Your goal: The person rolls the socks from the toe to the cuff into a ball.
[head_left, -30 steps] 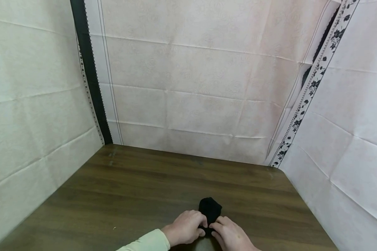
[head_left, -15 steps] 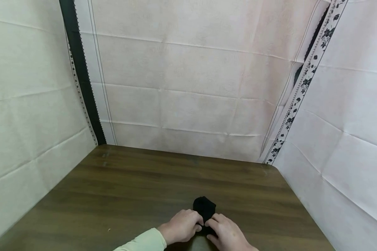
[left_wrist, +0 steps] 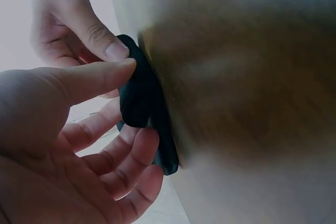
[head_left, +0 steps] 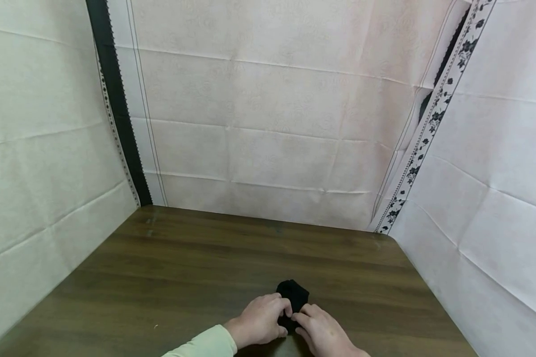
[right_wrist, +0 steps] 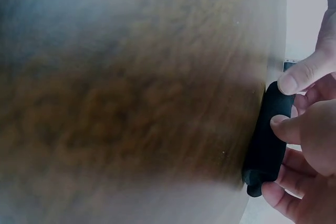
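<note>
A small black cloth, soft and rolled up at its near end, lies on the wooden table at the bottom middle of the head view. My left hand pinches its left side between thumb and fingers. From the right, my right hand grips the same roll, with its fingertips close to the left ones. The left wrist view shows the roll of black cloth edge-on, thumbs on one side and fingers on the other. In the right wrist view the black cloth forms a thick tube along the tabletop.
The brown wooden table spreads out ahead of both hands. Pale creased cloth hangings enclose it at the back and on both sides. A tiny light crumb lies left of my left hand.
The head view has shifted slightly since a second ago. Over the last half second my left fingers have moved up and over the cloth, while my right hand keeps nearly the same place.
</note>
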Demonstrator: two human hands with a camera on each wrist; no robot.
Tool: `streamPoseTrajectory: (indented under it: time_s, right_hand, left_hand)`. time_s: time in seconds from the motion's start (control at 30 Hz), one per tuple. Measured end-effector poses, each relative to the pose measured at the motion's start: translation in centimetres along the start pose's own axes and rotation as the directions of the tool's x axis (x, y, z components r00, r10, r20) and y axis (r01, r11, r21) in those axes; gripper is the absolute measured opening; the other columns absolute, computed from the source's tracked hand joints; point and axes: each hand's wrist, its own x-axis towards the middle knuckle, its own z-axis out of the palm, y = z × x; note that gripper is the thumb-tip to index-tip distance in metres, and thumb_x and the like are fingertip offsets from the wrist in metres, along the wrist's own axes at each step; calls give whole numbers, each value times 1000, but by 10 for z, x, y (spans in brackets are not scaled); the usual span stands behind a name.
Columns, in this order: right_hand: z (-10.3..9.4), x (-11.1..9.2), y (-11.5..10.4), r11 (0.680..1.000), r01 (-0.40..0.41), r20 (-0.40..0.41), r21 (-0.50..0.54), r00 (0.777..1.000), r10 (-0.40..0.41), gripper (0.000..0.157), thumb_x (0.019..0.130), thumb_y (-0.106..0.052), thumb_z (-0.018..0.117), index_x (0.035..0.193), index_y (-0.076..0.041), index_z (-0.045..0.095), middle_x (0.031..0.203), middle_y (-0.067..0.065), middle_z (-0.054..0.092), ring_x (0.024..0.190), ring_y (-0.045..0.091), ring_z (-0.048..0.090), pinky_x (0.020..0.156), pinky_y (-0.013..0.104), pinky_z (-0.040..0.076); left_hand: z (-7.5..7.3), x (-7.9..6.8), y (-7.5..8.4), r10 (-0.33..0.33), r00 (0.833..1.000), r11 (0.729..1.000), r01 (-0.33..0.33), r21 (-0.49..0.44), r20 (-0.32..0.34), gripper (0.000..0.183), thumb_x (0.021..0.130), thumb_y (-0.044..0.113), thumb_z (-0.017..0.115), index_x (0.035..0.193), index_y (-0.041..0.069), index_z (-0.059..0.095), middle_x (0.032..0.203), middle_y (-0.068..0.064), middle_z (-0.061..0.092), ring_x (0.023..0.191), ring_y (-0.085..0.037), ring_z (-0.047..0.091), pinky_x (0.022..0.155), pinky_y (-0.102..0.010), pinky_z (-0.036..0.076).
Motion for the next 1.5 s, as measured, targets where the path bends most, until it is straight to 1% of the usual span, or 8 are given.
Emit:
streamPoseTrajectory:
  time_s: [0.2, 0.37, 0.6, 0.77, 1.07, 1.13, 1.27, 1.5]
  right_hand:
    - [-1, -1, -1, 999, -32, 55, 22, 998, 30, 18, 93, -10, 72, 111, -8, 73, 95, -8, 57, 84, 5, 50, 71, 23, 47]
    - [-3, 0, -1, 999, -42, 80, 1, 996, 42, 18, 94, -10, 71, 111, -9, 73, 94, -9, 57, 85, 7, 52, 71, 25, 48]
    - [-6, 1, -1, 999, -49, 105, 11, 993, 47, 17, 94, -12, 71, 111, -10, 73, 95, -8, 60, 86, 8, 55, 75, 29, 50]
    - [-7, 0, -1, 999, -46, 81, 4, 996, 46, 18, 92, -13, 74, 110, -10, 74, 96, -7, 61, 87, 9, 57, 76, 30, 51]
    - [-7, 1, 2, 1000, -6, -43, 21, 999, 7, 16, 86, -13, 80, 101, -15, 75, 96, -8, 61, 86, 8, 58, 74, 28, 52]
    - [-7, 1, 2, 1000, -4, -48, 30, 999, 5, 16, 86, -14, 81, 101, -15, 75, 96, -8, 61, 86, 8, 58, 74, 28, 52]
    - [-8, 1, 2, 999, -7, -24, 44, 1000, 8, 19, 85, -17, 82, 102, -14, 74, 98, -7, 62, 88, 9, 60, 75, 29, 53]
    - [-7, 0, 2, 1000, -10, -4, 23, 1000, 10, 24, 84, -18, 84, 104, -13, 73, 101, -6, 62, 91, 11, 60, 77, 32, 53]
  left_hand:
    - [2, 0, 0, 0, 1000, 1000, 0, 27, -1, 24, 79, 22, 87, 95, 21, 69, 86, 13, 55, 75, -3, 51, 71, -25, 48]
    - [1, 1, 0, -3, 1000, 1000, 2, 29, 16, 16, 85, 22, 83, 96, 20, 72, 88, 13, 59, 78, -3, 55, 73, -25, 50]
    - [-2, 2, 0, 23, 999, 998, -25, 51, 39, 11, 91, 22, 77, 101, 19, 76, 95, 13, 67, 89, -4, 62, 79, -26, 52]
    - [-2, 2, 1, 28, 999, 997, -31, 76, 47, 12, 92, 22, 75, 104, 19, 76, 99, 13, 69, 90, -4, 63, 80, -26, 52]
    - [-3, 2, 0, 39, 998, 995, -43, 91, 47, 11, 94, 22, 73, 104, 20, 77, 101, 14, 70, 93, -4, 64, 83, -28, 51]
    - [-3, 2, 0, 41, 998, 995, -45, 89, 49, 11, 94, 22, 72, 104, 20, 77, 101, 14, 70, 93, -3, 64, 83, -29, 51]
    - [-3, 2, -1, 45, 998, 995, -49, 86, 52, 11, 95, 21, 71, 104, 21, 77, 100, 15, 70, 92, -3, 64, 82, -28, 51]
    - [-3, 2, -2, 31, 998, 996, -35, 83, 60, 12, 96, 22, 70, 106, 21, 76, 100, 15, 69, 92, -3, 64, 83, -29, 51]
